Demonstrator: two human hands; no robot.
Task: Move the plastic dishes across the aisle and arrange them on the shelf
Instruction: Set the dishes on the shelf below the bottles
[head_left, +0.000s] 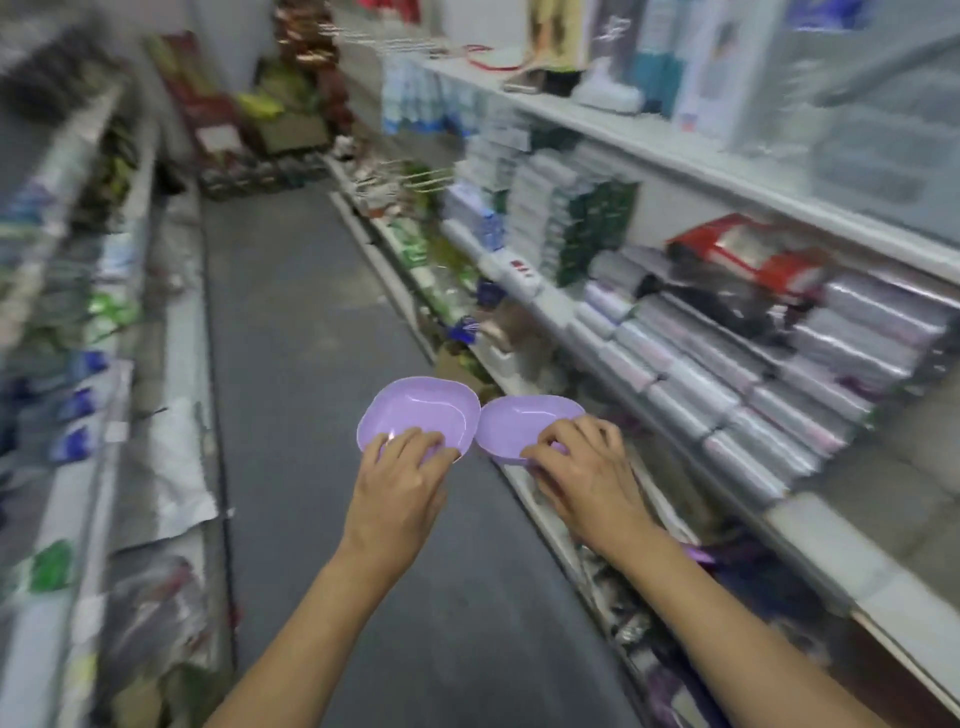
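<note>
Two lilac plastic dishes are held side by side over the aisle floor, their rims touching. My left hand (400, 478) grips the near rim of the left dish (415, 408), fingers curled over the edge into the bowl. My right hand (582, 470) grips the near rim of the right dish (524, 421) in the same way. Both dishes face up and look empty. The view is blurred by motion.
A grey aisle floor (291, 322) runs between two shelving units. The right shelf (810, 540) carries stacks of clear-wrapped packs and boxes. The left shelf (104, 415) holds bagged goods. Boxes and goods are piled at the aisle's far end (270, 119).
</note>
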